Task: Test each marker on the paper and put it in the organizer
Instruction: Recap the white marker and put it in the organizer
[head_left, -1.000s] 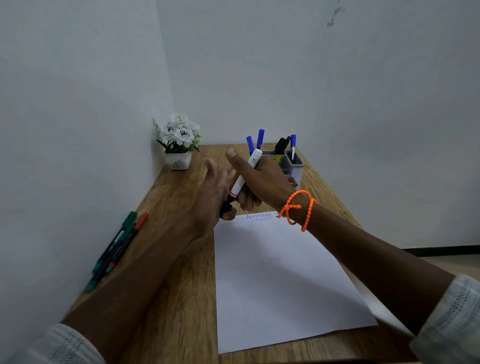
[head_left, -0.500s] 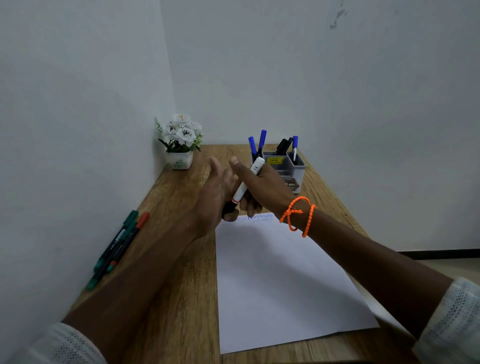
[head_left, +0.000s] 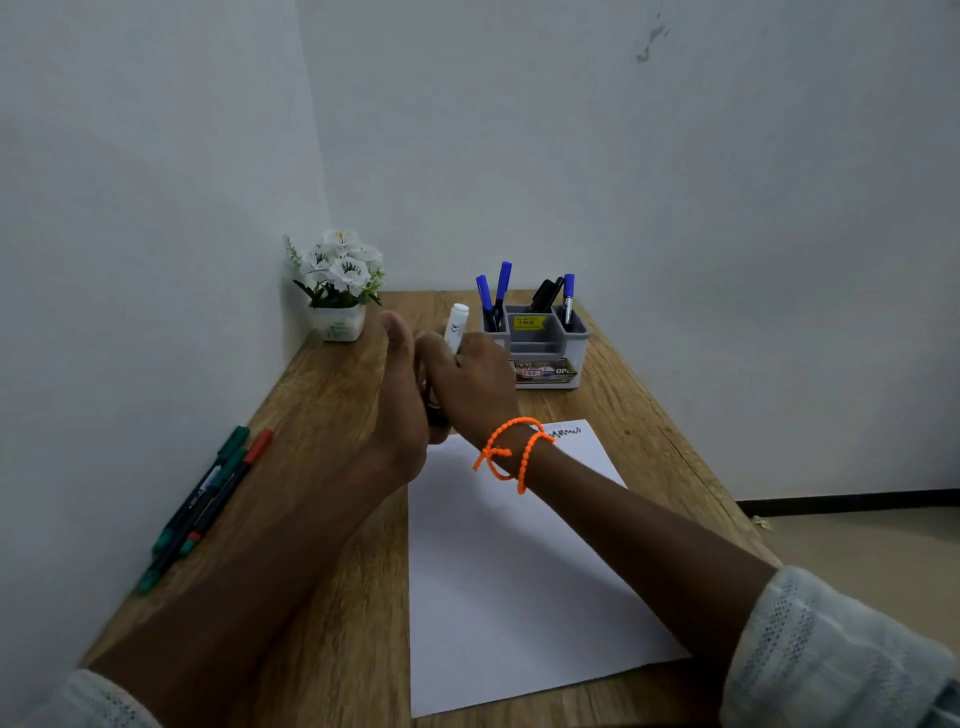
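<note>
A wooden table fills a corner between 2 pale walls. At frame center, the right hand grips a white marker upright; the left hand presses against it, grip unclear. The paper lies below, the organizer just right.

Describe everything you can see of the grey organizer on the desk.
The grey organizer looks like plastic, a low box with several open compartments. It stands upright on the wooden desk, near the far wall. Two blue-capped markers stand in its left compartment; a black marker and another blue-capped one stand at the right. A yellow price sticker sits inside, a printed label on the front.
</note>
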